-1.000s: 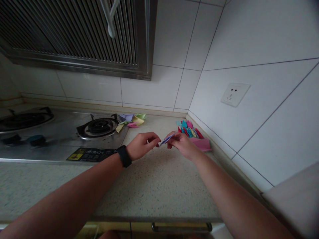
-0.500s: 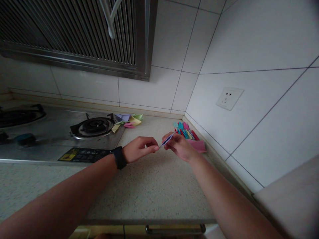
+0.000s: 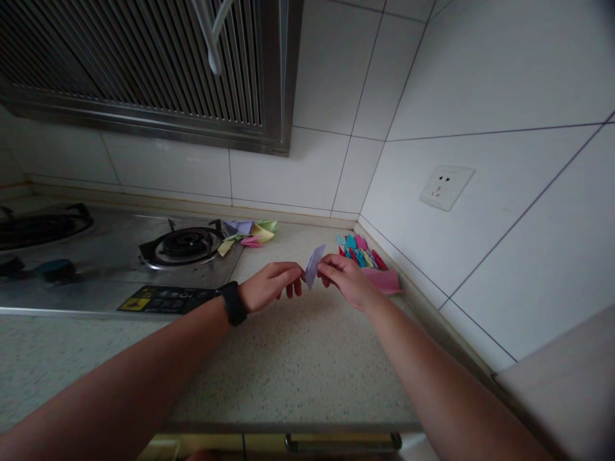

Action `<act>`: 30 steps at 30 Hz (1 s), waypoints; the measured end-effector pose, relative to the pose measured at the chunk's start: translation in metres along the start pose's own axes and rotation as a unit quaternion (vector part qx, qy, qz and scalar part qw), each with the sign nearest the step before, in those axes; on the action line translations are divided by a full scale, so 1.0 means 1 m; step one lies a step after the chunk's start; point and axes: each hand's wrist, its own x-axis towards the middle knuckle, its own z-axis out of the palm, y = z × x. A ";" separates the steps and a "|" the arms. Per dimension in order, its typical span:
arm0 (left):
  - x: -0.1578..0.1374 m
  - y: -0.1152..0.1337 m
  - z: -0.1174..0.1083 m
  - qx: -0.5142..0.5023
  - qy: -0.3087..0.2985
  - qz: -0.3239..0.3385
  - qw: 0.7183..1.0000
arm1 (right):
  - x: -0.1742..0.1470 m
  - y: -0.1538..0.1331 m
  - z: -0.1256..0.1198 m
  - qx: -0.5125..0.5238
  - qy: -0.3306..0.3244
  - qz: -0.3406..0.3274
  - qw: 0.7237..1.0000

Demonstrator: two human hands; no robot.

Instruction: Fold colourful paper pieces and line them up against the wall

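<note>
A piece of folded purple paper (image 3: 314, 265) is held up above the counter between my two hands. My left hand (image 3: 275, 283), with a black watch on its wrist, pinches the paper's left edge between thumb and fingers. On the other side, my right hand (image 3: 346, 276) grips the right edge with its fingertips. Behind my right hand lie several small folded papers (image 3: 358, 253) in blue, red, pink and yellow. A pink sheet of paper (image 3: 383, 280) lies just in front of them.
Several larger folded papers (image 3: 252, 233) lie beside the gas stove (image 3: 115, 262), by its right burner. The range hood (image 3: 144, 77) hangs above. A tiled wall with a power socket (image 3: 447, 187) bounds the speckled counter (image 3: 288, 365) on the right.
The purple paper has turned from a thin, slanted edge-on view to a more upright one with its flat face showing. Both hands have shifted their finger positions on it.
</note>
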 end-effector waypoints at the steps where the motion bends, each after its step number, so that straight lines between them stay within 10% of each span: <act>1: 0.000 0.000 0.000 0.001 0.001 -0.002 1.000 | 0.000 0.000 0.001 -0.009 -0.005 -0.001 1.000; 16: 0.007 -0.005 0.001 -0.010 0.087 -0.005 0.996 | -0.004 -0.001 0.006 -0.135 -0.140 0.028 0.981; 30: 0.015 -0.017 -0.008 -0.142 0.214 0.009 0.967 | -0.003 0.007 -0.004 -0.202 -0.090 -0.007 0.975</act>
